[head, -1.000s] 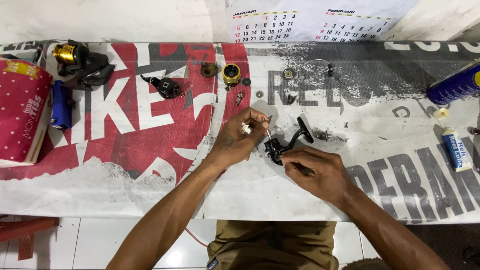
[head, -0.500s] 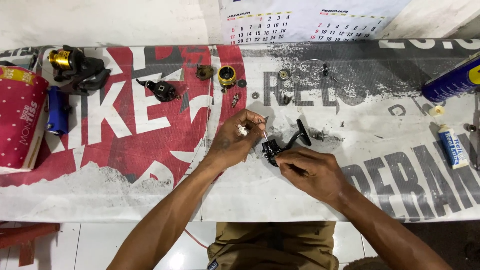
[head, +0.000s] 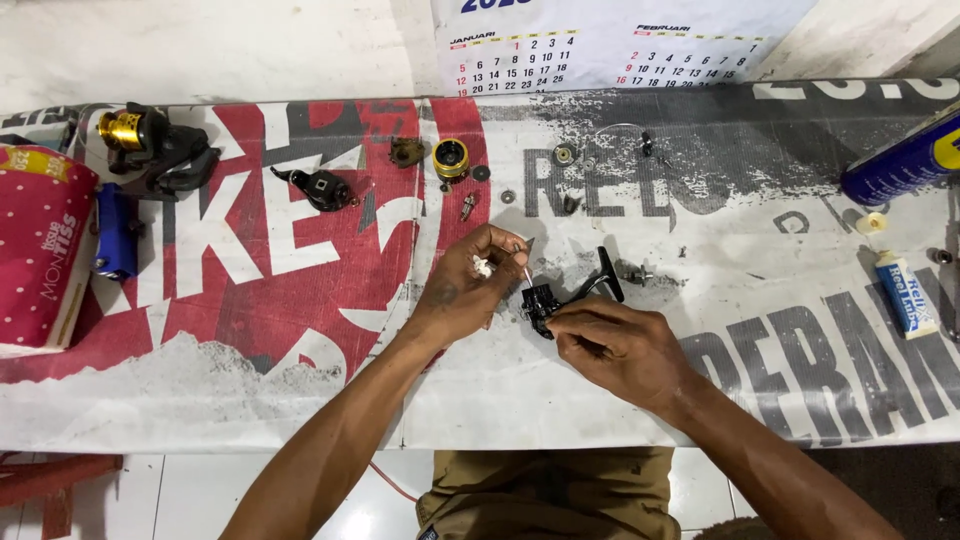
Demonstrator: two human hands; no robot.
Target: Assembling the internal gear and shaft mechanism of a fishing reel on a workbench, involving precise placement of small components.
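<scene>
At the table's middle, my right hand [head: 615, 345] grips a small black fishing reel body [head: 541, 302] whose handle arm [head: 600, 280] sticks up to the right. My left hand [head: 470, 282] pinches a thin white stick [head: 524, 268] that points down at the reel body, and a small white bit shows between its fingers. Both hands hover just above the printed banner [head: 300, 330] that covers the table.
Loose reel parts lie along the far side: a gold spool [head: 450, 158], a black side cover [head: 320, 188], washers and screws. A black-and-gold reel [head: 150, 145] sits far left beside a red dotted pack [head: 40, 250]. A blue spray can [head: 900, 160] and small tube [head: 905, 295] lie right.
The hands stay on the reel body and the stick; my left hand has shifted the stick slightly at the reel. The camera view has moved a little.
</scene>
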